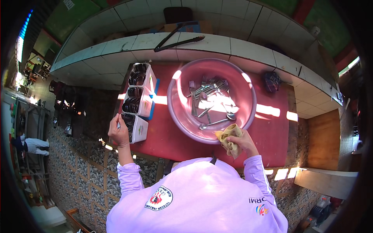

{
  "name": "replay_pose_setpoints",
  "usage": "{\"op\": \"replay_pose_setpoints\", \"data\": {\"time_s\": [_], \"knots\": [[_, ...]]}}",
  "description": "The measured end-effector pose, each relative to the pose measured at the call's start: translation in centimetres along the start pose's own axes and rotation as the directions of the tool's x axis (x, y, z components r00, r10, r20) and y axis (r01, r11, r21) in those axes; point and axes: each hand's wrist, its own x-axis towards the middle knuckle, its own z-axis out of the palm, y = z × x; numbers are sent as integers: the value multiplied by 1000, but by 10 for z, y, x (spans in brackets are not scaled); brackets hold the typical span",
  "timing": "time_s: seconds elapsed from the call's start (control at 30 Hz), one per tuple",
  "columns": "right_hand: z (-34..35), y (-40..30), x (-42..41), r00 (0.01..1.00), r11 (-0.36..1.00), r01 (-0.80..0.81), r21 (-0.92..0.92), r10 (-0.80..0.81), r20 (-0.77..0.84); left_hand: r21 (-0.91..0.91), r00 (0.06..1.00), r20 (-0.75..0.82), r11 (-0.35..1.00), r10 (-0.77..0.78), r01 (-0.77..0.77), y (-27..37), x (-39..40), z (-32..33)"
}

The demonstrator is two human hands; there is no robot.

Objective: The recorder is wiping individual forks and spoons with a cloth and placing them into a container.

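Note:
My left hand (119,131) is at the left edge of the table, beside the nearest white plastic container (141,130). Its fingers are pinched together, and a small pale glint shows at them; whether they hold a utensil is unclear. Dark, rounded cutlery ends (131,104) stand packed in the row of white containers. In my right hand (243,142) is a crumpled yellowish cloth (231,141), at the near right rim of a large pink plastic basin (172,116). Loose metal forks (192,86) and spoons (230,116) lie in the basin, partly washed out by bright sunlight.
A red-topped table (180,151) carries the basin and containers. Behind it runs a white-tiled ledge (215,43) with black tongs (177,42) on it. A dark bundled bag (272,81) lies at the back right. Far left, a person (30,144) is visible.

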Motion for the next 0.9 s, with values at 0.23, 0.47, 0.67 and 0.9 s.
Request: {"op": "replay_pose_setpoints", "data": {"time_s": [0.23, 0.47, 0.67, 0.9], "knots": [[0, -1, -1, 1000, 1000, -24, 12, 24, 16, 239, 980, 187, 971, -66, 20, -16, -32, 11], [-2, 0, -1, 1000, 1000, -12, -14, 12, -9, 385, 939, 276, 919, -206, 89, -14, -38, 13], [1, -10, -6, 999, 999, -42, 18, 42, -8, 158, 982, 189, 987, 11, -41, 53, -18, 33], [-19, -17, -17, 995, 988, 25, 152, -40, 94, -179, 685, 712, 983, 156, -38, 143, -69, 139]]}}
